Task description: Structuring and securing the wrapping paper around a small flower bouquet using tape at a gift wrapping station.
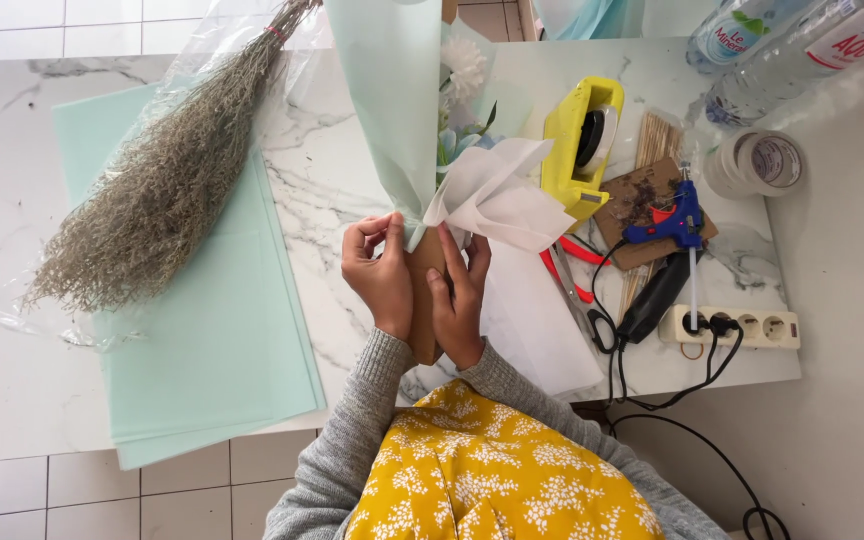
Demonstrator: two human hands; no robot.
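Surface: a white marble-patterned table (332, 190) stood over a pale tiled floor, seen from above.
Bouquet: a bouquet (422, 130) wrapped in mint-green paper lay at the centre, its brown paper handle (426, 300) pointing to 6 o'clock and the white and blue blooms to 12 o'clock.
Left hand: the left hand (380, 275) was closed around the handle from the 9 o'clock side, fingertips pinching the gathered neck of the wrap.
Right hand: the right hand (460, 300) pressed flat on the handle from 3 o'clock, fingers nearly straight, holding the paper down.
White sheet: a white tissue sheet (497, 195) flared from the neck towards 2 o'clock.
Doing it well: I judged the neck needed a steady pinch while the wrap was smoothed, so the folds stayed tight and even.
At 9 o'clock: a dried grass bundle (152, 190) in clear film lay on mint paper sheets (212, 340).
At 3 o'clock: a yellow tape dispenser (577, 145), red-handled scissors (567, 270), a blue glue gun (672, 220) and a white power strip (737, 328) were close by.
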